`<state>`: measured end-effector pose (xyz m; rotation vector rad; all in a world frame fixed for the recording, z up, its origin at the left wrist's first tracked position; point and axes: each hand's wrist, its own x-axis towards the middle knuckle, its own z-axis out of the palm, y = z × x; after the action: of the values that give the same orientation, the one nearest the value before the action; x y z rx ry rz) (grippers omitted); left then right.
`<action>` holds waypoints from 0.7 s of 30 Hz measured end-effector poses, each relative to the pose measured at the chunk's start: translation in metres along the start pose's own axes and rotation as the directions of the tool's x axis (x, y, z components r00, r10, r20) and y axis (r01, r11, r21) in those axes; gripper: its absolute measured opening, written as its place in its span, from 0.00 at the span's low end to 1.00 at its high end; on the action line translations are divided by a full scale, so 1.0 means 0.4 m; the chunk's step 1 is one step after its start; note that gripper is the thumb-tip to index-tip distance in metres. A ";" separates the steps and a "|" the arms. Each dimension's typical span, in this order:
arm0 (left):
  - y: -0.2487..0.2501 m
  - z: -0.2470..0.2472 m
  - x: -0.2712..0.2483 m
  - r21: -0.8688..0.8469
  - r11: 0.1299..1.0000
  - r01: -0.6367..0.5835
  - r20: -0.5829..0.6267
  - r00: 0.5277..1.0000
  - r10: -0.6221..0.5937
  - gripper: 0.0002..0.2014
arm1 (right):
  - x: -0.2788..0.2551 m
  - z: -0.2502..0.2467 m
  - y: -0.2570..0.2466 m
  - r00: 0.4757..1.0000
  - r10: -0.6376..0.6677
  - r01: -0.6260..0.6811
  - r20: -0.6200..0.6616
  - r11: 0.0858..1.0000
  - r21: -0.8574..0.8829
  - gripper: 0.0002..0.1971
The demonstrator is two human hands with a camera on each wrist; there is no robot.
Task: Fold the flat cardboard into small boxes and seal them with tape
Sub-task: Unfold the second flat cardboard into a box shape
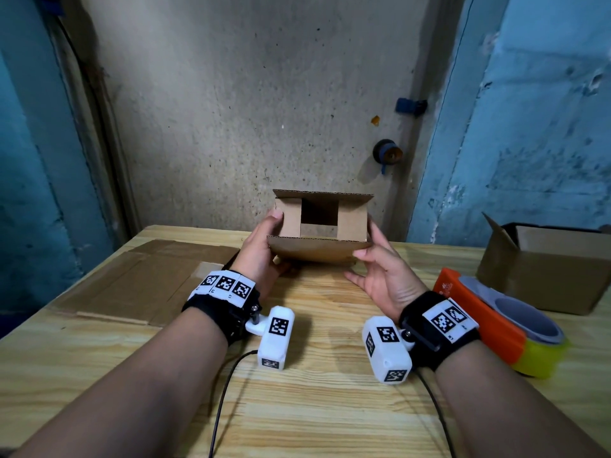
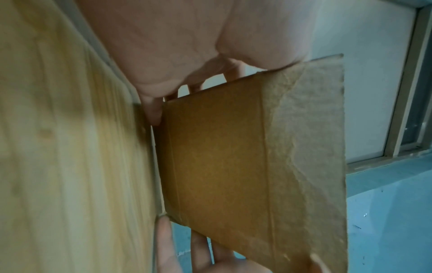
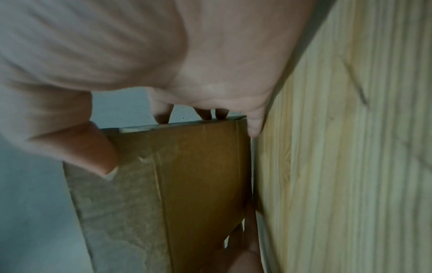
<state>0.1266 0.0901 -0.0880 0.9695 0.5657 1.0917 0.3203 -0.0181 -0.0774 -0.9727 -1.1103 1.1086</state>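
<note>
Over the far middle of the wooden table (image 1: 297, 375), a small cardboard box (image 1: 319, 247) is held between both hands, its open end turned toward the person. Two short side flaps are folded in across the opening, leaving a dark square gap between them, while the upper and lower long flaps stand out.

The left hand (image 1: 261, 249) grips the box's left end, thumb up along the left edge and fingers curled beneath. The right hand (image 1: 383, 269) holds the right end, thumb pressed on the near lower flap and fingers behind the side wall. In the left wrist view the box (image 2: 245, 157) sits just beside the tabletop, with fingertips at its edge; the right wrist view shows the thumb (image 3: 93, 153) lying on the cardboard and the fingers (image 3: 161, 112) hooked over the box's edge.

Flat cardboard sheets (image 1: 139, 282) lie on the table to the left. To the right rests an orange and yellow tape dispenser (image 1: 496, 322), and beyond it stands a larger open box (image 1: 545, 272). Behind the table is a rough grey wall (image 1: 248, 94) with blue painted sections on either side.
</note>
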 end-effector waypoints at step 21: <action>0.013 0.020 -0.063 0.162 0.985 -0.065 0.009 0.998 0.064 0.42 | 0.005 -0.001 -0.006 0.962 -0.090 0.066 -0.258 0.993 -0.099 0.29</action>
<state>0.1210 0.0646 -0.0814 1.1375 0.6313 1.1142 0.3213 -0.0167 -0.0749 -1.1020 -0.9792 0.8443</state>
